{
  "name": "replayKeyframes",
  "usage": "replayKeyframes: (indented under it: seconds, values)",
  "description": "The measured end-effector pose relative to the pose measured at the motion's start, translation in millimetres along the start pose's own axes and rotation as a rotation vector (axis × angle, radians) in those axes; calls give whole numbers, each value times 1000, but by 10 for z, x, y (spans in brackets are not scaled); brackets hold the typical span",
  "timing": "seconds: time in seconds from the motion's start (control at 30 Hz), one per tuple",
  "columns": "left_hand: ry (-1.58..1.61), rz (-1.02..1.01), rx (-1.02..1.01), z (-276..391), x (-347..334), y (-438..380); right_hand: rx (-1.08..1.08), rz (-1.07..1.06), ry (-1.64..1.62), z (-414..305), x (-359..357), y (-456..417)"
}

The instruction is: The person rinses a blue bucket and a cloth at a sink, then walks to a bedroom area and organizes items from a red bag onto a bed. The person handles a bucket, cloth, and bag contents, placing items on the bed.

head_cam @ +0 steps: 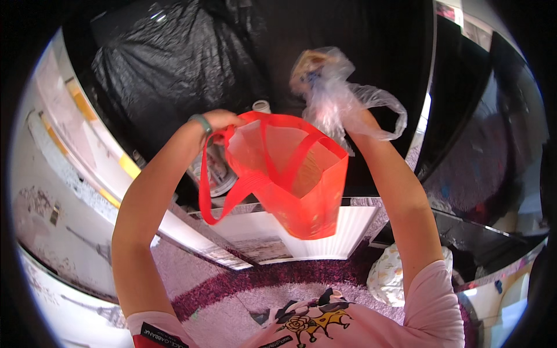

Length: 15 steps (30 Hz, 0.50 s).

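Observation:
My left hand (221,121) grips the rim of a red tote bag (317,213) at its left corner. The bag hangs with its mouth spread wide, showing a pale lining; one red strap loops down below my left wrist and the other crosses the opening. Right of it, my right hand (333,111) is shut on a clear plastic bag (335,82), whose crinkled film and loop handle cover most of my fingers. Something tan and blue shows through the film, too blurred to name. The plastic bag is held beyond the tote's far right rim.
Behind the tote stand a white cup-like container (261,106) and a clear container (217,174) holding small items. Black plastic sheeting (174,65) lines the dark space ahead. A glossy panel (313,248) edges it, above a pink and purple rug (217,296). A white patterned bundle (385,278) sits at the right.

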<state>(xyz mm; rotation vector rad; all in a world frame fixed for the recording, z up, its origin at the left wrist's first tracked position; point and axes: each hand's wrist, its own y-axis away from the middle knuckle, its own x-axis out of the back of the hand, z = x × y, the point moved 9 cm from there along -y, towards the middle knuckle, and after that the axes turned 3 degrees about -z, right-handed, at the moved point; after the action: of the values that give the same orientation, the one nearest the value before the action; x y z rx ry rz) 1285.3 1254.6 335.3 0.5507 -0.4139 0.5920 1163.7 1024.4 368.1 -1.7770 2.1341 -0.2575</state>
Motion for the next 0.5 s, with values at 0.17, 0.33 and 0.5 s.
replayKeyframes:
  seconds: [0.17, 0.33, 0.5]
  values:
    - [-136, -26, 101, 31, -54, -282, 101, -97, 405, -466, -489, -197]
    - [92, 0, -42, 118, -94, -549, 118, -258, 826, -328, -1022, -218]
    - [267, -117, -5, 277, -281, -306, -9, -454, 1032, 157, -1110, 115]
